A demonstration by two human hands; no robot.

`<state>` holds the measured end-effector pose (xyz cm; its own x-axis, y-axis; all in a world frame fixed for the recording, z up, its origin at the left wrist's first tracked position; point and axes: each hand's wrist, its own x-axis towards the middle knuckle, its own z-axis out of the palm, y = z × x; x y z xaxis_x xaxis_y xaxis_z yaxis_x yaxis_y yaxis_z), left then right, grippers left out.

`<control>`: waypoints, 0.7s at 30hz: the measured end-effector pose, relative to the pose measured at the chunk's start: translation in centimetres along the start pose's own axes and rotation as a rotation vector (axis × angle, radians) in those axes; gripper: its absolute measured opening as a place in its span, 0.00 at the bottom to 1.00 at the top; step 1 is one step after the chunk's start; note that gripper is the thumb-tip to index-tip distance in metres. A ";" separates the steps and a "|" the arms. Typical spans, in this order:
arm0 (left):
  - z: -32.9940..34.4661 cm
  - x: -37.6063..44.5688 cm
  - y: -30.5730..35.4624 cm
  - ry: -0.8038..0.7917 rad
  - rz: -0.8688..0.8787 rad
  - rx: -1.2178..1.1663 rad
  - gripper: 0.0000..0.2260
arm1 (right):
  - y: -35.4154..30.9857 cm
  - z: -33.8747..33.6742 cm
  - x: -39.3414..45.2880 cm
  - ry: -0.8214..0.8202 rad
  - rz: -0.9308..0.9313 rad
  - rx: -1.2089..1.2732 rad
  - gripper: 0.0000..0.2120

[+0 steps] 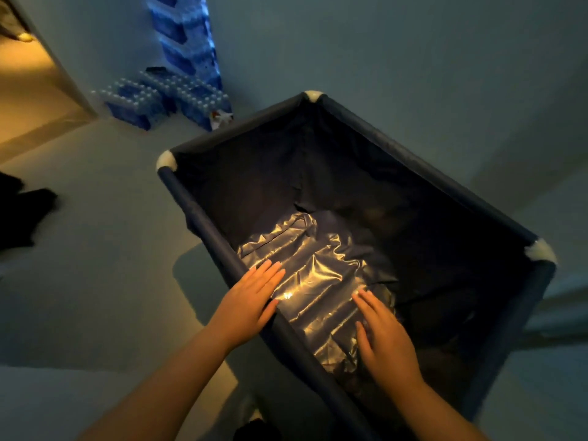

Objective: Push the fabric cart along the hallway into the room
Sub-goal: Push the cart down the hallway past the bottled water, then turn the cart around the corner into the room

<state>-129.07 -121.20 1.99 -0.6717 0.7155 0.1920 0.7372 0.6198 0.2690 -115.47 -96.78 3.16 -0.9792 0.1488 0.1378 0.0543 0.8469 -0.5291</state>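
Observation:
The fabric cart [203, 214] is a dark blue cloth bin on a tube frame with white corner pieces, filling the middle and right of the head view. Shiny dark fabric [318, 275] lies crumpled inside it and catches warm light. My left hand [251, 297] rests flat across the cart's near left rail, fingers straight and close together. My right hand [385, 338] hovers flat inside the cart over the shiny fabric, fingers extended, holding nothing.
Shrink-wrapped packs of water bottles [165, 97] are stacked against the wall ahead on the left. A lit doorway [28, 90] with a warm yellow floor opens at the far left. A dark object [22, 211] lies on the floor at the left edge. A wall runs along the cart's right side.

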 end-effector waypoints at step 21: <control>0.4 7.6 -14.1 -0.382 0.521 0.106 0.25 | -5.3 7.4 6.4 -0.085 0.090 0.029 0.25</control>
<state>-144.57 -124.34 -0.75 -0.1654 0.9828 -0.0823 0.9755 0.1753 0.1329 -123.47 -104.08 0.67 -0.9837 0.1789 0.0175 0.1385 0.8166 -0.5604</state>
